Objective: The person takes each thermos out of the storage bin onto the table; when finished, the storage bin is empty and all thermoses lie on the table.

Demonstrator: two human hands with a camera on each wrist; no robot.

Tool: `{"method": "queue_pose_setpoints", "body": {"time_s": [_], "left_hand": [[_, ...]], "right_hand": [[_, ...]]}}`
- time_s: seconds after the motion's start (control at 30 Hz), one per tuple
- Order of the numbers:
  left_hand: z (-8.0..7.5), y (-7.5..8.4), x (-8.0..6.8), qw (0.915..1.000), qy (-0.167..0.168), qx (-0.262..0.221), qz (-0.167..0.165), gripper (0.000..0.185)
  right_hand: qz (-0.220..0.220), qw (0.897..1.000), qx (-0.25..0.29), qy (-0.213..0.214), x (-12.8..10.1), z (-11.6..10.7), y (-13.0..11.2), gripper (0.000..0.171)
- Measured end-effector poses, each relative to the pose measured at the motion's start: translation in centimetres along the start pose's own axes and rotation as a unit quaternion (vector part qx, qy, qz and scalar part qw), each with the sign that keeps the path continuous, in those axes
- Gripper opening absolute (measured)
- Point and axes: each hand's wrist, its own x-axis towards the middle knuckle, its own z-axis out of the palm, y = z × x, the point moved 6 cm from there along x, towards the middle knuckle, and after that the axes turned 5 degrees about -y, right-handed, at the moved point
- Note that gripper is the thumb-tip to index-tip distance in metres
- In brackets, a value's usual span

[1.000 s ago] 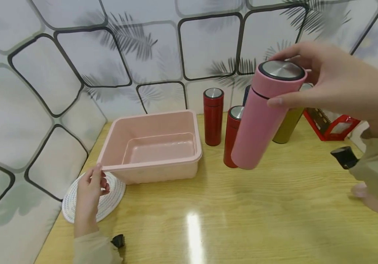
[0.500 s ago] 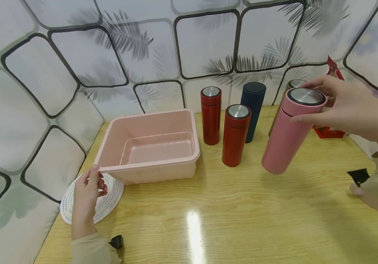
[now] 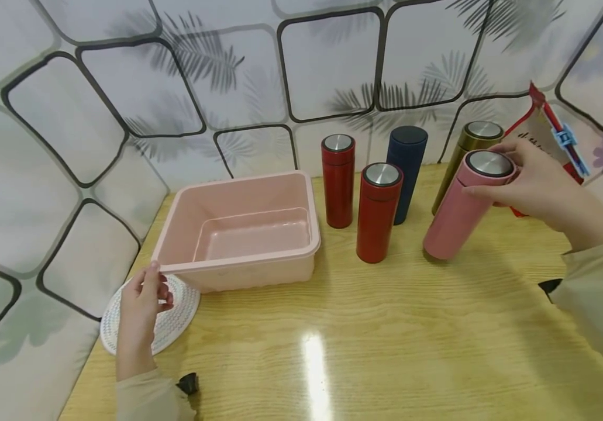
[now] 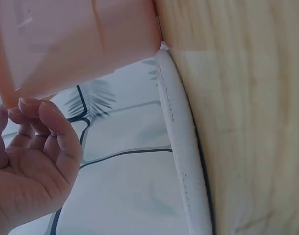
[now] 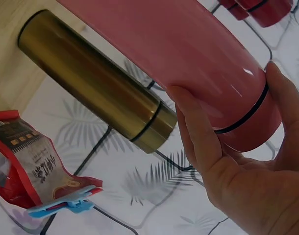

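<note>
the pink flask (image 3: 461, 204) stands tilted on the bench (image 3: 385, 327), its base just in front of the gold flask (image 3: 464, 161), and the right hand (image 3: 535, 184) has its grip closed around the cap end. if released while leaning, it could tip against the gold flask or roll toward the red flask (image 3: 377, 211), which is near on the left. the snack bag (image 3: 548, 143) behind limits room there; the front of the bench is free. the left hand (image 3: 143, 304) pinches the rim of the pink basin (image 3: 243, 231), which partly sits on a white mat (image 3: 175, 318) and may rock.
</note>
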Motion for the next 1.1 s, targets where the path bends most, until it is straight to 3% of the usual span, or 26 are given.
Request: {"method": "queue_pose_setpoints", "body": {"time_s": [0.23, 0.47, 0.77, 0.83, 0.9, 0.97, 1.0, 1.03, 1.1], "left_hand": [[0.0, -0.1, -0.1, 1.0000, -0.001, -0.005, -0.004, 0.042], [0.0, 0.0, -0.3, 1.0000, -0.004, -0.003, 0.001, 0.041], [0.2, 0.1, 0.2, 1.0000, 0.000, 0.002, -0.004, 0.040], [0.4, 0.1, 0.3, 1.0000, 0.004, -0.003, -0.008, 0.040], [0.3, 0.2, 0.4, 0.9994, 0.024, 0.023, 0.001, 0.040], [-0.2, 0.9, 0.1, 0.9932, 0.077, 0.082, 0.031, 0.041], [-0.4, 1.5, -0.3, 0.9857, 0.114, 0.113, 0.051, 0.041], [-0.6, 2.4, -0.7, 0.9741, 0.154, 0.145, 0.079, 0.040], [-0.4, 4.9, -1.6, 0.9421, 0.222, 0.204, 0.147, 0.035]], "right_hand": [[0.001, 1.000, 0.000, -0.009, 0.7, 0.9, 0.7, 0.091], [0.004, 1.000, -0.021, 0.008, 0.8, 1.4, 1.1, 0.093], [0.004, 1.000, -0.007, 0.019, 1.2, 1.7, 1.9, 0.095], [0.000, 1.000, -0.002, 0.021, 1.3, 1.8, 2.1, 0.095], [-0.005, 1.000, -0.006, 0.019, 1.3, 1.9, 2.0, 0.099], [-0.013, 1.000, -0.015, 0.014, 1.0, 2.0, 1.6, 0.102], [-0.015, 0.999, -0.030, 0.012, 0.7, 2.0, 1.2, 0.102], [-0.011, 0.998, -0.054, 0.013, 0.3, 1.9, 0.6, 0.102], [-0.010, 0.994, -0.107, 0.021, -0.7, 1.6, -1.2, 0.100]]}}
